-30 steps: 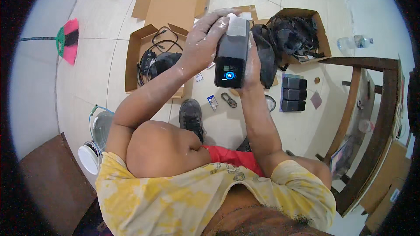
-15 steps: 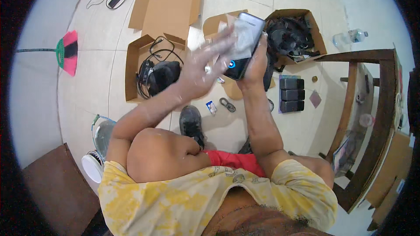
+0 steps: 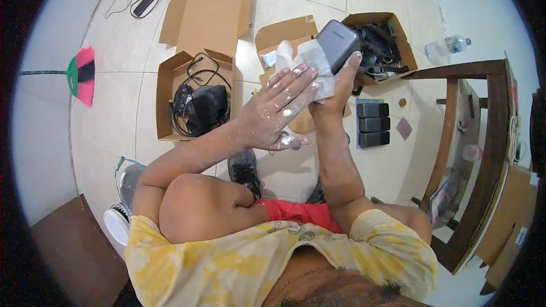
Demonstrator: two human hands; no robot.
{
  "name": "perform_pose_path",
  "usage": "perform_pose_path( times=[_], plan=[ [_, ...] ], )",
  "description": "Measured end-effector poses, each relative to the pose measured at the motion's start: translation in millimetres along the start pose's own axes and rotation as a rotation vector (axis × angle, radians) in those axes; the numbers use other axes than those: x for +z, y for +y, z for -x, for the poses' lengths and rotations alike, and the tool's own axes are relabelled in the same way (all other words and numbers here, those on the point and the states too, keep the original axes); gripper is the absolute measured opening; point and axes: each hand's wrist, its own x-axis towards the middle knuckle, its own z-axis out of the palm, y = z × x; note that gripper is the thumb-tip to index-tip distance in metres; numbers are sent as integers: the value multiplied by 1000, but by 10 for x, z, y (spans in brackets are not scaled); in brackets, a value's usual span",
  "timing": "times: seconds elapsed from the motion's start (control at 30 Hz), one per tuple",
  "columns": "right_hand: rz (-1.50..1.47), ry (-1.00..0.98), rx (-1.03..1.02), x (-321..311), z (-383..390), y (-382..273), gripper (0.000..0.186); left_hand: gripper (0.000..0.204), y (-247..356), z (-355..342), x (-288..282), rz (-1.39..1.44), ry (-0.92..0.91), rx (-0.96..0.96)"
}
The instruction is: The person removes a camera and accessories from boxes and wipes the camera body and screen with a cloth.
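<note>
A dark grey power bank [image 3: 339, 41] with rounded corners is gripped in my right hand [image 3: 336, 90], raised over the floor. Against its left side lies a crumpled white wipe [image 3: 318, 59], pressed under the fingertips of my left hand [image 3: 273, 105]. The left fingers are stretched out, and white residue speckles the back of that hand. Most of the right fingers are hidden behind the power bank. Below the hands, part of an opened cardboard flap [image 3: 284, 31] shows on the floor.
An open box [image 3: 165, 111] of black cables stands at left, another box [image 3: 406, 40] of black gear at right. Several black blocks [image 3: 373, 125] lie near a wooden frame [image 3: 497, 113]. A plastic bottle [image 3: 447, 48] lies at the back right; my shoe [image 3: 244, 170] is close by.
The power bank has turned and shifted slightly right, so its lit blue display no longer shows. My left hand has moved lower along it with the wipe, fingers now flatter.
</note>
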Motion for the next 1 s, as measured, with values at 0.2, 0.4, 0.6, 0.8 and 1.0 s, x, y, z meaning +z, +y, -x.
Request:
perform_pose_path(
  times=[0.2, 0.4, 0.6, 0.8, 1.0],
  plan=[
    [-294, -159, 130, 299, 170, 61, 53, 94, -71, -540, -330, -54, -38, -112],
    [489, -445, -433, 198, 130, -207, 56, 93, 17, -320, -269, 115, 220, -55],
    [654, -524, -546, 105, 34, -223, 65, 82, 66, -542, -665, 81, -4, -229],
    [783, -573, -603, 195, 111, -356, 59, 72, 2, -535, -630, -43, 74, -94],
    [540, -574, -546, 114, 188, -172, 73, 45, 0, -381, -619, 283, 142, -301]
  ],
)
